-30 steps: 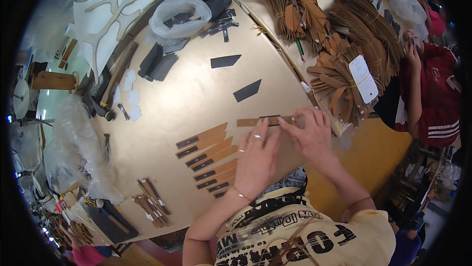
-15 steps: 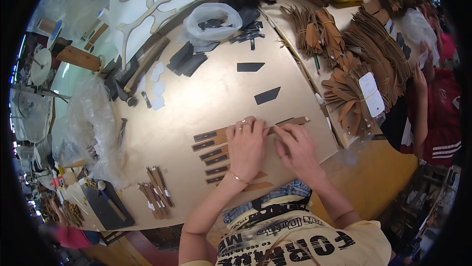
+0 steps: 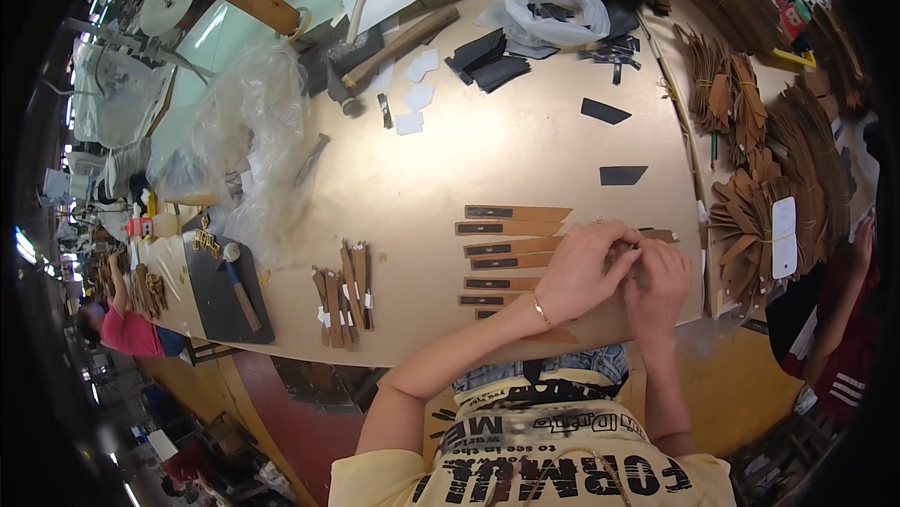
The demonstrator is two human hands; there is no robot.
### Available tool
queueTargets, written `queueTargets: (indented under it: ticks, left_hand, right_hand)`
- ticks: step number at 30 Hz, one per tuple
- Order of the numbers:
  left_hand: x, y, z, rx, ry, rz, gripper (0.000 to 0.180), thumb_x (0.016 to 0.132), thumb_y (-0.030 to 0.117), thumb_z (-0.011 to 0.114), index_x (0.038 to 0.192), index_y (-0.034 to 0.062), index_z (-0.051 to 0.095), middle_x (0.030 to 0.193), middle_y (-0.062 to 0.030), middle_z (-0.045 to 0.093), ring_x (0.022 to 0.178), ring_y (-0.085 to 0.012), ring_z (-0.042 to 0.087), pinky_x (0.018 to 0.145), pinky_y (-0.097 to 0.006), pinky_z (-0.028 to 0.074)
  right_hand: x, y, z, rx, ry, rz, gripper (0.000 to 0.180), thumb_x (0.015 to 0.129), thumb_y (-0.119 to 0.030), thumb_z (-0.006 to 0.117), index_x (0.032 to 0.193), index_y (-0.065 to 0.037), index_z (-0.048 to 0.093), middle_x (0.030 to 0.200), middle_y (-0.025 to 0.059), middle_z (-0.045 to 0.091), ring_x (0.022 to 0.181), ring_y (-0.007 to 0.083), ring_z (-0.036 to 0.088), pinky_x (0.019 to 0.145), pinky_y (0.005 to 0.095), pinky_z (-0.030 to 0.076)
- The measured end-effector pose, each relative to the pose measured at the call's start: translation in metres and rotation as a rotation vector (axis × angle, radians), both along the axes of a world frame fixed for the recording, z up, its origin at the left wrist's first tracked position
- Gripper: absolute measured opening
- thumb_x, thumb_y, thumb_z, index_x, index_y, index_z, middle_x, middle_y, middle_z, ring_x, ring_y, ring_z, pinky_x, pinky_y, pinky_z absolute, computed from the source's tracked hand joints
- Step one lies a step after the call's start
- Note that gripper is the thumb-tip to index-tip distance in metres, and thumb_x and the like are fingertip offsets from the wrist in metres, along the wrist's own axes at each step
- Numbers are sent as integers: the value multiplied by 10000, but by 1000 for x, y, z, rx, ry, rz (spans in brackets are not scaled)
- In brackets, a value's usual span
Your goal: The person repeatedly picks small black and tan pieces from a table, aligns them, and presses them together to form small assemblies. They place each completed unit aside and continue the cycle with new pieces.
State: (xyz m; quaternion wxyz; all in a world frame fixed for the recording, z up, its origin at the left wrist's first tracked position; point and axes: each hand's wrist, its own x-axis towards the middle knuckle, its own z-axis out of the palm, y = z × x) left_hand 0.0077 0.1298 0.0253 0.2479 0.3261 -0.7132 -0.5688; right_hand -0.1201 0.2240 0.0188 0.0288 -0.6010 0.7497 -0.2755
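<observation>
My left hand (image 3: 592, 261) has its fingers curled in toward my right hand (image 3: 660, 284), and their fingertips meet above the table. Both look closed in a pinch, but whatever is between the fingers is too small or hidden to make out. Beneath and beside my left hand lie several brown leather strips (image 3: 534, 214) with pointed ends, each carrying a narrow black piece (image 3: 485, 228) at its left end. Just beyond my right hand's fingers, another brown strip (image 3: 664, 236) with a small white mark shows in part.
Two black slanted pieces (image 3: 623, 175) lie beyond my hands. Small bundled strips (image 3: 341, 299) and a hammer (image 3: 242, 291) on a black board are to the left. Further off are plastic bags (image 3: 267, 123), black scraps (image 3: 489, 62) and bundled brown leather (image 3: 750, 202). Another person (image 3: 825, 357) is at right.
The view has swung, so the table appears further right. My left hand has lifted from the strips and come to my right hand's fingertips; both hands now pinch together.
</observation>
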Motion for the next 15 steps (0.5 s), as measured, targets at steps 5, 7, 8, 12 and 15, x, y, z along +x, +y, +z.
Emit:
queueTargets:
  ticks: [5,7,8,12,15]
  left_hand:
    - [0,5,-4,-317,-54,236,189,840,157,727,1005,65,717,972,-121,661,941,-279,624,864,-395,443]
    - [4,6,-9,-360,-221,200,174,830,176,742,980,89,725,997,-99,625,980,-271,583,888,-404,387]
    - [3,9,-11,-383,-307,192,167,825,185,749,968,101,728,1009,-89,606,999,-266,563,899,-409,359]
    - [-7,16,-17,-371,-320,200,155,817,199,760,947,118,735,1006,-64,575,987,-245,524,886,-405,318]
    - [-12,16,-18,-378,-326,194,148,816,207,762,936,122,741,1002,-54,576,982,-241,519,886,-403,314]
  right_hand:
    - [-8,0,0,30,-429,-209,230,815,-49,709,1045,-33,720,934,123,717,899,276,666,811,377,496]
    - [-12,-1,0,21,-653,-262,218,835,-56,702,1048,-27,729,925,132,729,861,264,681,791,363,514]
    - [-14,-2,0,18,-669,-260,219,836,-61,701,1050,-25,731,928,137,733,851,265,686,792,361,516]
    - [-20,-5,2,32,-676,-216,231,838,-76,702,1060,-21,736,941,152,742,843,269,701,803,350,522]
    - [-23,-6,5,55,-614,-185,232,839,-86,704,1058,-16,736,940,158,742,852,273,706,806,348,524]
